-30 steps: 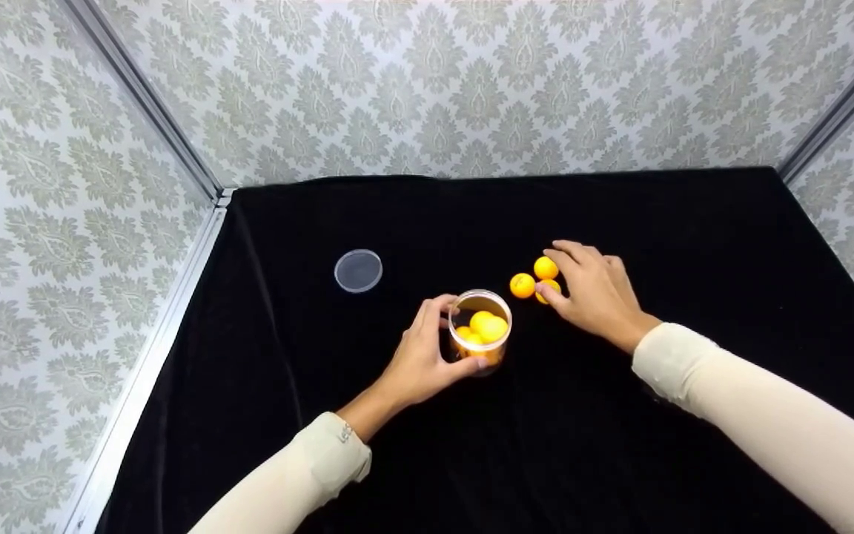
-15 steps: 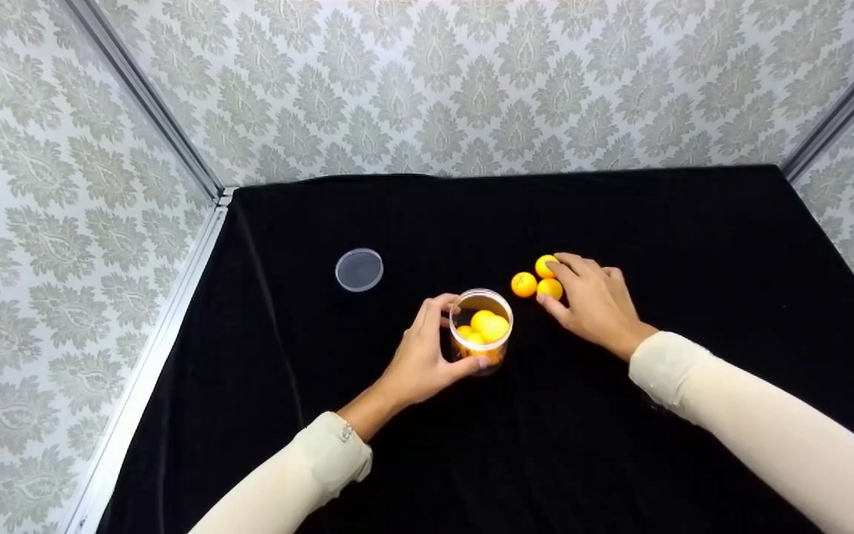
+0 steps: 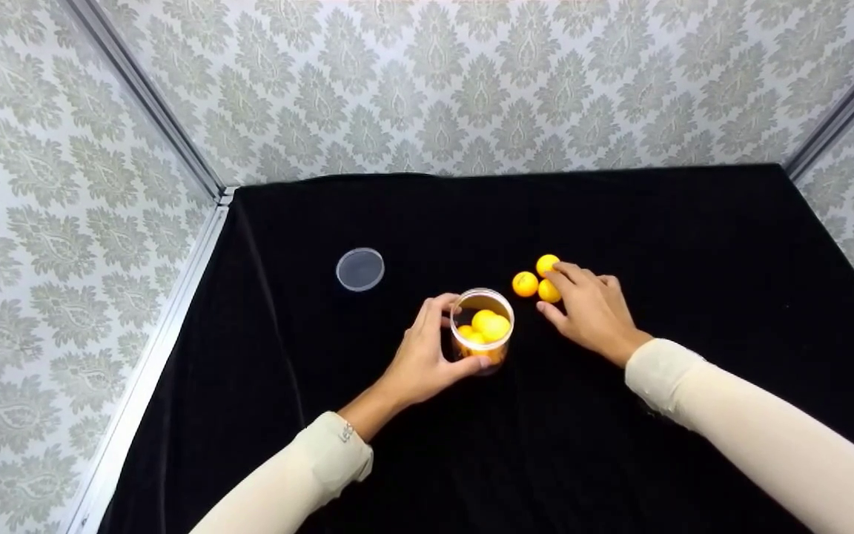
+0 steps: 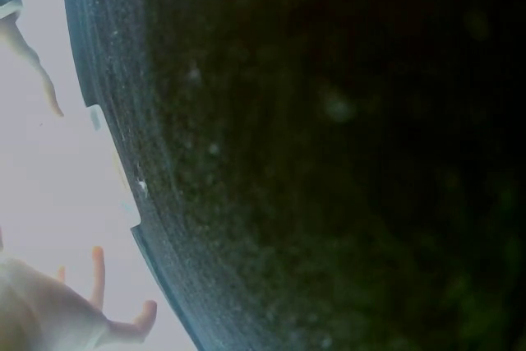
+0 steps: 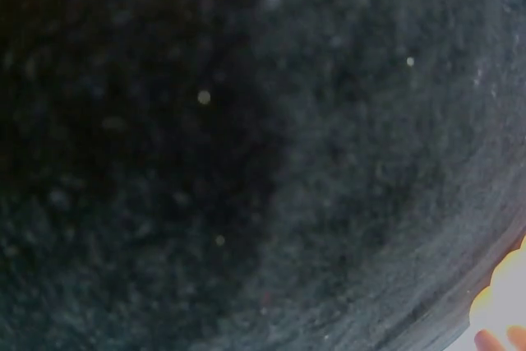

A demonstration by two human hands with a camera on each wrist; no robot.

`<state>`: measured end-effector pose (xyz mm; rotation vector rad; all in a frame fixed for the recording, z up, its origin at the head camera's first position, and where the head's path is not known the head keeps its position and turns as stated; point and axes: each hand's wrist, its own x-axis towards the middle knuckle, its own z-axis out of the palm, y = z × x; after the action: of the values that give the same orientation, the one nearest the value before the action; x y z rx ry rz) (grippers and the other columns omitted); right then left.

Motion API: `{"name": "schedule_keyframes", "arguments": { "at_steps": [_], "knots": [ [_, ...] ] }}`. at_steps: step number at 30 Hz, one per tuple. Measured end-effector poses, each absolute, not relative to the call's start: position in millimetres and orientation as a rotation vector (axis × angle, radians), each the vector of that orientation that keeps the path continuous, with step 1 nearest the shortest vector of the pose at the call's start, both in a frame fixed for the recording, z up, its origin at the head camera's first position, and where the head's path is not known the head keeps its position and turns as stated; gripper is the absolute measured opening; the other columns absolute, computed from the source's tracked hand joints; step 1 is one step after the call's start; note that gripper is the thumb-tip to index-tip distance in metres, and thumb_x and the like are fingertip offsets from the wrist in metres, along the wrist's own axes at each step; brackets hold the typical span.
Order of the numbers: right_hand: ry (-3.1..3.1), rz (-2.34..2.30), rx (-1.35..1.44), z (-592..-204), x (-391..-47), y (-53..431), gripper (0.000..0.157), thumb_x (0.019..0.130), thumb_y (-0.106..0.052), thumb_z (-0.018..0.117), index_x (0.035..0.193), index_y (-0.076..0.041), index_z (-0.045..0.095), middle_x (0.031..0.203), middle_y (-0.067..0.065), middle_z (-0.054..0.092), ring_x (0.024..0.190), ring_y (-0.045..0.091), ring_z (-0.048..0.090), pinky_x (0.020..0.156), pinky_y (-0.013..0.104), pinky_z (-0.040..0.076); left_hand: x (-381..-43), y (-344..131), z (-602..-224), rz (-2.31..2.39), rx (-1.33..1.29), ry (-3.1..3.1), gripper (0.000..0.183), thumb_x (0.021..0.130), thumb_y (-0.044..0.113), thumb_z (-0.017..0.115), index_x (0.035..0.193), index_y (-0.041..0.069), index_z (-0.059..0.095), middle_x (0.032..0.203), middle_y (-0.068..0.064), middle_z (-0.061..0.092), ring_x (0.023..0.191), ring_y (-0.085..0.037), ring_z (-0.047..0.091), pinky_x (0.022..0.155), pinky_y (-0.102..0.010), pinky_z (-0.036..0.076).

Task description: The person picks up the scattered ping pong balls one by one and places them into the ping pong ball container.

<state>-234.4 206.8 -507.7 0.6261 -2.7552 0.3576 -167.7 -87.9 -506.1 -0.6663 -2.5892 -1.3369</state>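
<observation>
My left hand [image 3: 423,356] grips a clear jar [image 3: 497,360] from its left side, with the thumb along the near wall. Several orange ping-pong balls [image 3: 490,325] lie inside the open-topped jar. To the right of it, three loose balls sit close together on the black cloth. My right hand [image 3: 594,308] has its fingertips and thumb around the nearest ball [image 3: 549,290]. Touching or nearly touching that one are the far ball [image 3: 546,264] and the left ball [image 3: 525,284]. Overexposed balls [image 5: 505,289] show at the edge of the right wrist view.
A clear round lid [image 3: 360,269] lies on the black cloth [image 3: 427,222] to the left of the jar. Patterned wall panels [image 3: 434,89] with metal frame edges stand behind and at both sides. Mostly dark cloth fills both wrist views.
My right hand has drawn slightly nearer, its fingers shifting from the far ball to the nearest one. The left hand and the jar have stayed in place.
</observation>
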Motion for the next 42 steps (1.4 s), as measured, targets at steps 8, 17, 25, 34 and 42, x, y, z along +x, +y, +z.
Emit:
{"name": "schedule_keyframes", "arguments": {
  "at_steps": [8, 17, 25, 34, 42],
  "knots": [
    [-2.690, 0.358, 0.626, -511, -235, 206, 0.049, 0.091, -0.034, 0.075, 0.132, -0.009, 0.065, 0.138, 0.011, 0.063, 0.112, 0.036, 0.066, 0.085, 0.058, 0.048, -168, -87, -507, -1.320, -0.668, -2.592, 0.088, 0.074, 0.049, 0.089, 0.142, 0.019, 0.042, 0.129, -0.009, 0.055, 0.113, -0.025, 0.066, 0.097, -0.038, 0.053],
    [-2.631, 0.360, 0.630, -512, -234, 207, 0.037, 0.091, -0.028, 0.075, 0.122, -0.009, 0.068, 0.134, 0.011, 0.065, 0.111, 0.035, 0.067, 0.084, 0.057, 0.050, -168, -87, -507, -1.324, -0.668, -2.595, 0.089, 0.074, 0.051, 0.088, 0.143, 0.018, 0.042, 0.130, -0.009, 0.055, 0.112, -0.024, 0.066, 0.098, -0.038, 0.053],
    [-2.613, 0.365, 0.630, -512, -234, 207, 0.036, 0.091, -0.027, 0.076, 0.120, -0.008, 0.069, 0.132, 0.010, 0.066, 0.109, 0.035, 0.067, 0.083, 0.056, 0.050, -168, -87, -507, -1.323, -0.668, -2.593, 0.088, 0.074, 0.050, 0.088, 0.143, 0.020, 0.042, 0.130, -0.009, 0.056, 0.112, -0.023, 0.066, 0.097, -0.039, 0.053],
    [-2.641, 0.358, 0.637, -510, -234, 208, 0.038, 0.092, -0.029, 0.075, 0.122, -0.007, 0.067, 0.134, 0.011, 0.065, 0.111, 0.035, 0.067, 0.085, 0.058, 0.050, -168, -88, -508, -1.323, -0.673, -2.591, 0.088, 0.074, 0.046, 0.089, 0.143, 0.018, 0.042, 0.129, -0.011, 0.056, 0.113, -0.025, 0.066, 0.099, -0.038, 0.053],
    [-2.644, 0.354, 0.636, -498, -234, 209, 0.037, 0.093, -0.029, 0.074, 0.122, -0.008, 0.067, 0.137, 0.010, 0.063, 0.112, 0.035, 0.067, 0.086, 0.057, 0.049, -168, -88, -507, -1.349, -0.671, -2.591, 0.089, 0.074, 0.048, 0.088, 0.143, 0.012, 0.044, 0.129, -0.012, 0.055, 0.112, -0.026, 0.066, 0.098, -0.037, 0.053]
  ]
}}
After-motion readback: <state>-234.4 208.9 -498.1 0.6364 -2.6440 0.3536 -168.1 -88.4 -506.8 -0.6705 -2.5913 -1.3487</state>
